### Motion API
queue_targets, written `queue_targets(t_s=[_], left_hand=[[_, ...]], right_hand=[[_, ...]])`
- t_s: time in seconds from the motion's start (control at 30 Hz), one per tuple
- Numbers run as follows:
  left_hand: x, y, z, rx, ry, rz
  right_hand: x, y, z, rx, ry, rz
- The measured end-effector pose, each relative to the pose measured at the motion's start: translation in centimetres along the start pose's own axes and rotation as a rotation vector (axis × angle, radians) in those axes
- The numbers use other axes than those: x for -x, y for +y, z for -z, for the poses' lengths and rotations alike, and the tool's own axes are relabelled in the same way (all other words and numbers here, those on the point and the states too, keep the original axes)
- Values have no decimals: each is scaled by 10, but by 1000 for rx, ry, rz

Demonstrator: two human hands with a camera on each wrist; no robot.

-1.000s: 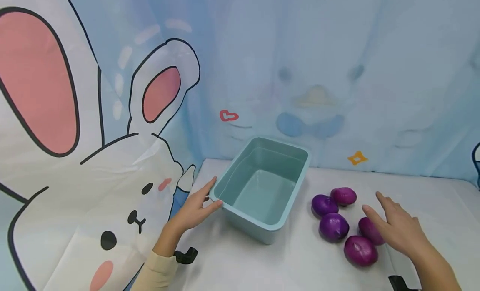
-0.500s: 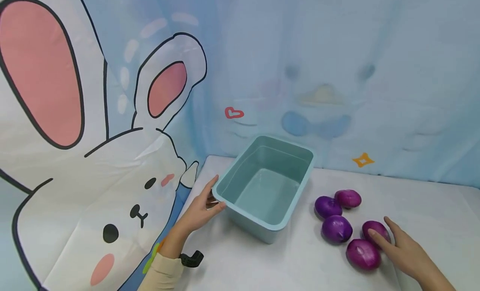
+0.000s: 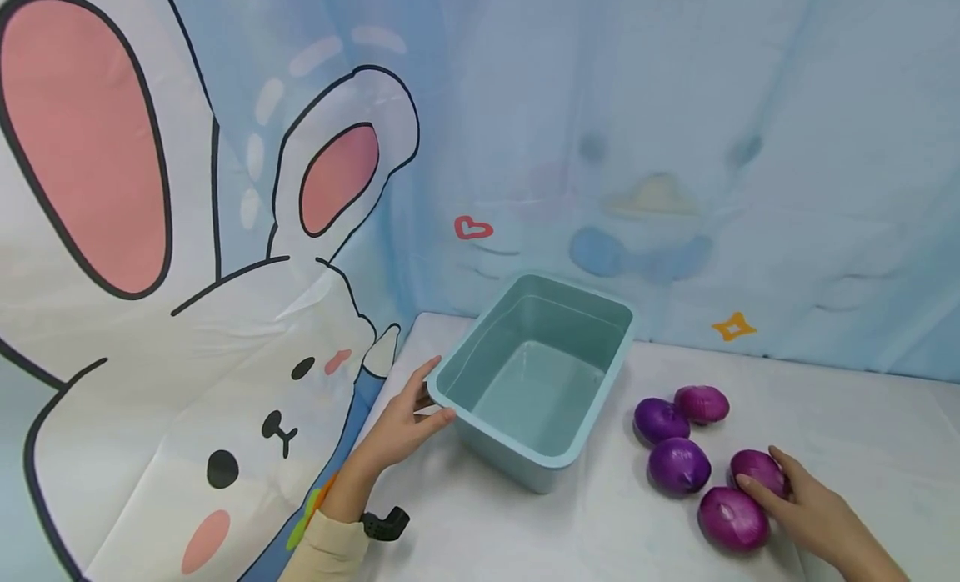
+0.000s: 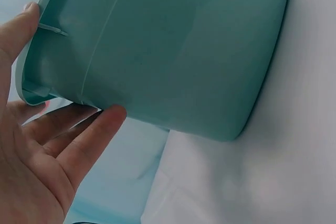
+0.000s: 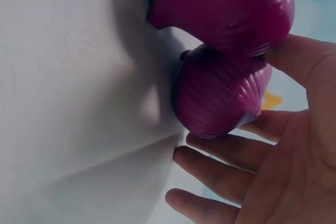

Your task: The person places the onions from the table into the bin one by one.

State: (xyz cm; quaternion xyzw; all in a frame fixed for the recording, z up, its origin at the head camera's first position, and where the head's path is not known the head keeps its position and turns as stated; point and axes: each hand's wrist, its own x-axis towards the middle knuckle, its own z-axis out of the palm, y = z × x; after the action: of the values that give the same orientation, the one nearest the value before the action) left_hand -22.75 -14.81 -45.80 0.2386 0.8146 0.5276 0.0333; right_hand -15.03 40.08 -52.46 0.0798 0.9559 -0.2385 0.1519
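We take the head view as our reference and read all clock directions in it. We record both hands as engaged. The left hand [image 3: 400, 428] grasps the near-left corner of the pale teal tub [image 3: 498, 455], at the tub's 8 o'clock; its thumb bears on the rim and its fingers reach the outer wall. The tub stands mouth up on the white tabletop [image 3: 607, 532].

At the tub's 4 o'clock we count five purple onions. The right hand [image 3: 821, 515] comes in from 4 o'clock of the small onion [image 3: 760, 470] and holds it between thumb and fingers; we cannot tell how firmly. The small onion sits on the tabletop, with the front onion [image 3: 733, 519] just beside it at 7 o'clock. The three other onions [image 3: 679, 466] form a close cluster from 9 to 11 o'clock of the small onion.

We note a black device [image 3: 386, 524] at the left wrist, below a cream sleeve [image 3: 327, 550]. A blue printed backdrop [image 3: 675, 90] rises beyond the tub, bearing a rabbit figure [image 3: 247, 398] at 9 o'clock and a red heart [image 3: 459, 228] at 11 o'clock.
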Motion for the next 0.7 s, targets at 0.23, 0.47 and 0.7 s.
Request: queue_targets(t_s=[0.23, 0.47, 0.7], left_hand=[[-1, -1, 0, -9, 3, -5], [-5, -24, -4, -19, 18, 11], [-7, -38, -4, -11, 19, 17]], right_hand=[[-4, 3, 2, 27, 17, 30], [-11, 8, 2, 40, -13, 25], [-16, 11, -2, 61, -29, 14]])
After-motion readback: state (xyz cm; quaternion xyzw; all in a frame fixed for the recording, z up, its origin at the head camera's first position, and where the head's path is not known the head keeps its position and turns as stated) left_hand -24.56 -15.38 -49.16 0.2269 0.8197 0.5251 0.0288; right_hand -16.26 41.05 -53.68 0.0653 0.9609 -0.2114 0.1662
